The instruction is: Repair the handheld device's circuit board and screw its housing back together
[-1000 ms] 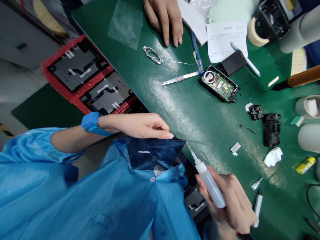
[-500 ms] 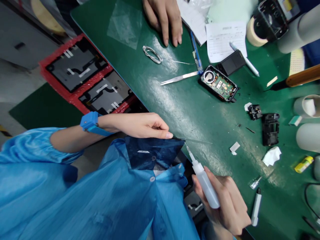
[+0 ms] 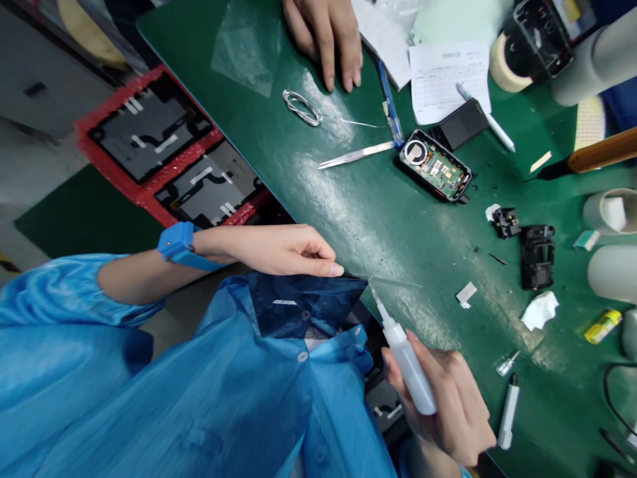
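My left hand (image 3: 293, 251) pinches the upper edge of a dark, glossy thin panel (image 3: 288, 309) between thumb and fingers. The panel is tilted in front of the blue smock, with a small white strip on its face. In my right hand (image 3: 450, 398) is a white needle-tip squeeze bottle (image 3: 411, 368), fingers wrapped round its body. Its thin needle points up and left, at the panel's right corner; whether it touches cannot be told. A thin clear film edge (image 3: 395, 282) sticks out to the right of that corner.
Another person's hand (image 3: 328, 40) rests on the green table (image 3: 348, 212) at the far side. Tweezers (image 3: 355, 155), an opened device with a circuit board (image 3: 435, 166), black housing (image 3: 537, 257) and a soldering iron (image 3: 587, 156) lie about. Red-wrapped panels (image 3: 149, 126) stand left, below table height.
Almost nothing differs. The view has shifted very slightly; both hands keep their hold on the panel and the squeeze bottle, with the needle still by the panel's corner.
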Motion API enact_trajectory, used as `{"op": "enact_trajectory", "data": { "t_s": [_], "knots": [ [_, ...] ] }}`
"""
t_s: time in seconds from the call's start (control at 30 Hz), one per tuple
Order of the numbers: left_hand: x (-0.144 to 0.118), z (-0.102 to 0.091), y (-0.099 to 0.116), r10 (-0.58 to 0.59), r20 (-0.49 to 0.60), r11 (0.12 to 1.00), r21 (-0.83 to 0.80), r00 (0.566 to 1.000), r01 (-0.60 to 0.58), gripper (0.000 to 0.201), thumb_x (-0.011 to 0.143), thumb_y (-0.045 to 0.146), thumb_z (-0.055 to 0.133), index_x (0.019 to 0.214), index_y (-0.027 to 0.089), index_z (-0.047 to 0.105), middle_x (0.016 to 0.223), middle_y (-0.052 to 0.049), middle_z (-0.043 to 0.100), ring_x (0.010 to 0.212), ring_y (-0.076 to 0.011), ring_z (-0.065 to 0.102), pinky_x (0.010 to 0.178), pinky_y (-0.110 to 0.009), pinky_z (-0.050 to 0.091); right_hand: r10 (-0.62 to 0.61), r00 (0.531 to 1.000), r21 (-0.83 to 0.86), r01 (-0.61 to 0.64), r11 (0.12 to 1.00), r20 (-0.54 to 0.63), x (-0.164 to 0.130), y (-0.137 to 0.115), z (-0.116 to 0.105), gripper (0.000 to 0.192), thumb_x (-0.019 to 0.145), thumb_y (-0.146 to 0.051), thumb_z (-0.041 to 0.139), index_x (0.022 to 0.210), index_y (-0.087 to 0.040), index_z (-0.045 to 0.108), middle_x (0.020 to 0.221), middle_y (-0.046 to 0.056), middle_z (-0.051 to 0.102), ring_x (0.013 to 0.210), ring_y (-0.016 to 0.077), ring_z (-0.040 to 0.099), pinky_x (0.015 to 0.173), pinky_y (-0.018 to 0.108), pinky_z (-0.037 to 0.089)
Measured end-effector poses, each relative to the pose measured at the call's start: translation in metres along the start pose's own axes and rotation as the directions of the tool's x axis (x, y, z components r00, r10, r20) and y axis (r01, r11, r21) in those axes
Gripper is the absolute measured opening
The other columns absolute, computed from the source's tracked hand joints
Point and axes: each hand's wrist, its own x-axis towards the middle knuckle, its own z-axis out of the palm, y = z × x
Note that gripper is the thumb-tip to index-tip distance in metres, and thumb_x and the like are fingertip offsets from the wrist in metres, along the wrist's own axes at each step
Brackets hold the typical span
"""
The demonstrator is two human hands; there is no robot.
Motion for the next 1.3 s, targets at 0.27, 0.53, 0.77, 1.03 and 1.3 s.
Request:
{"op": "enact_trajectory", "data": {
  "t_s": [0.27,0.53,0.77,1.03,1.3],
  "knots": [
    [0.0,0.0,0.0,0.002,0.004,1.0,-0.008,1.0,-0.002,0.051,0.109,0.051,0.06,0.07,0.022,0.045,0.068,0.004,0.034,0.059,-0.0105,0.031,0.049,-0.024,0.026,0.008,1.0,-0.04,-0.008,0.999,0.003,-0.003,-0.001,0.001,0.055,0.097,-0.008,0.084,0.151,-0.008,0.07,0.081,0.004,0.073,0.068,0.0149,0.063,0.064,0.028,0.052],
    [0.001,0.0,-0.001,0.029,0.012,1.0,0.008,1.0,-0.029,0.055,0.109,0.058,0.061,0.071,0.021,0.045,0.07,0.004,0.032,0.06,-0.0104,0.029,0.049,-0.024,0.026,0.134,0.988,0.048,-0.13,0.99,-0.082,-0.024,0.016,-0.009,0.03,0.103,-0.015,0.074,0.131,-0.02,0.081,0.083,0.007,0.079,0.064,0.0201,0.069,0.056,0.033,0.052],
    [0.004,0.004,0.004,0.098,0.019,0.993,0.068,0.995,-0.099,0.058,0.109,0.061,0.058,0.071,0.023,0.038,0.068,0.006,0.028,0.058,-0.0093,0.026,0.047,-0.024,0.023,0.639,0.704,0.366,-0.532,0.764,-0.311,-0.022,0.049,0.011,0.021,0.099,-0.024,0.084,0.119,-0.019,0.08,0.107,0.01,0.087,0.095,0.025,0.084,0.082,0.035,0.063],
    [0.003,0.017,0.025,0.154,0.041,0.98,0.123,0.987,-0.158,0.034,0.111,0.049,0.057,0.093,0.02,0.058,0.064,0.009,0.041,0.055,-0.01,0.032,0.051,-0.023,0.03,0.523,0.802,0.502,-0.339,0.796,-0.289,-0.004,0.073,0.04,0.043,0.1,-0.017,0.08,0.136,-0.025,0.058,0.124,0.01,0.083,0.113,0.017,0.084,0.089,0.025,0.069],
    [0.002,0.028,0.048,0.136,0.142,0.954,0.25,0.98,-0.169,0.037,0.11,0.046,0.059,0.082,0.022,0.056,0.06,0.007,0.051,0.054,-0.0112,0.044,0.052,-0.024,0.034,0.442,0.875,0.333,-0.365,0.87,-0.197,-0.007,0.089,0.032,0.064,0.102,-0.026,0.079,0.157,-0.026,0.046,0.123,0.011,0.081,0.109,0.0202,0.083,0.088,0.032,0.068]
  ]
}}
